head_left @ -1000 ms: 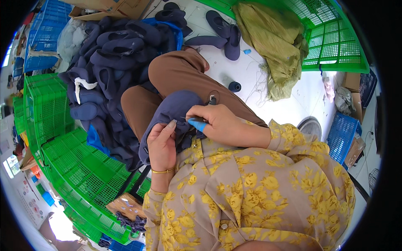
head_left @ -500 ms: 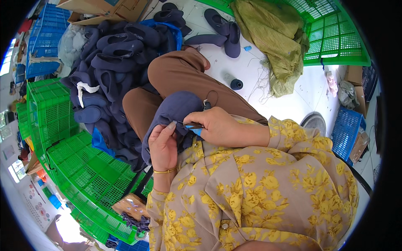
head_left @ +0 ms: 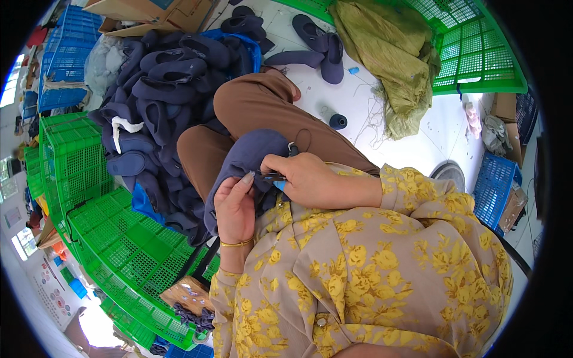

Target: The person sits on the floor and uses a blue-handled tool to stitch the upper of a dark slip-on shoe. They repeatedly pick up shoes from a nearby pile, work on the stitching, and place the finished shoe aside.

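Head view: the left hand's [head_left: 236, 206] grip is pinching the edge of a navy shoe [head_left: 259, 146], which is resting toward the left edge of the brown-trousered lap [head_left: 322, 142]. The right hand's [head_left: 307, 179] grip is clasping a small dark tool [head_left: 274, 176] near that pinch, while a dark spool [head_left: 338, 122] is sitting on the floor [head_left: 382, 156] beyond the lap's right edge.

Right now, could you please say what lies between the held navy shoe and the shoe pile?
In the head view, the person's brown trouser legs lie between the navy shoe and the pile.
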The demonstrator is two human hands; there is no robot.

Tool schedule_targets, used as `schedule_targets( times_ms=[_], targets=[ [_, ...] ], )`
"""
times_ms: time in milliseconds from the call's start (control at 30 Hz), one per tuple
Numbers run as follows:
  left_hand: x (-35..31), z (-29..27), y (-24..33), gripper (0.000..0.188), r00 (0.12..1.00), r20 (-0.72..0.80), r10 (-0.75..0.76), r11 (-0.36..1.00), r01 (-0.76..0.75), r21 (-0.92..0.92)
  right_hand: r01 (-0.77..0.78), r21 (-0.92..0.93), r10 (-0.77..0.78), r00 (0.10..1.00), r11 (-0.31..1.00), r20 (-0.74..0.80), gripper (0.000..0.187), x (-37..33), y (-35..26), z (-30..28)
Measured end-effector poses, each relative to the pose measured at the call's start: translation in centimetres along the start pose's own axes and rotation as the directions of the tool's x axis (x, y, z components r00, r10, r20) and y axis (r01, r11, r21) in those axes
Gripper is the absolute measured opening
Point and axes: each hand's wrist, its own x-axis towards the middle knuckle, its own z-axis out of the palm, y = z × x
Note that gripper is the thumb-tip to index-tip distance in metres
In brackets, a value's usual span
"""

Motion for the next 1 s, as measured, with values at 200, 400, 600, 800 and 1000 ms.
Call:
schedule_targets(
  times_ms=[200,400,600,800,1000],
  targets=[
    [0.0,0.1,0.2,0.005,0.998,0.064,-0.012,0.998,0.016,-0.055,0.02,0.008,-0.02,0.999,1.0,-0.047,0.026,0.1,0.0,0.7],
    [0.2,0.1,-0.1,0.009,0.994,0.103,-0.027,0.995,0.036,-0.09,0.015,0.035,-0.011,0.993,0.999,-0.114,0.024,0.3,0.5,1.8],
    [0.2,0.1,-0.3,0.014,0.992,0.121,-0.023,0.998,0.03,-0.053,-0.067,0.2,0.086,0.992,0.978,-0.093,0.026,0.4,-0.1,1.6],
    [-0.2,1.5,-0.6,0.007,1.0,0.004,0.013,0.998,-0.013,0.06,0.263,0.119,-0.214,0.924,0.958,-0.316,0.025,1.6,0.4,1.7],
    [-0.8,0.8,-1.0,0.01,0.997,-0.007,0.078,0.992,-0.077,0.098,0.009,-0.108,-0.002,0.998,0.994,0.059,0.019,2.7,-1.9,-1.0]
  ],
)
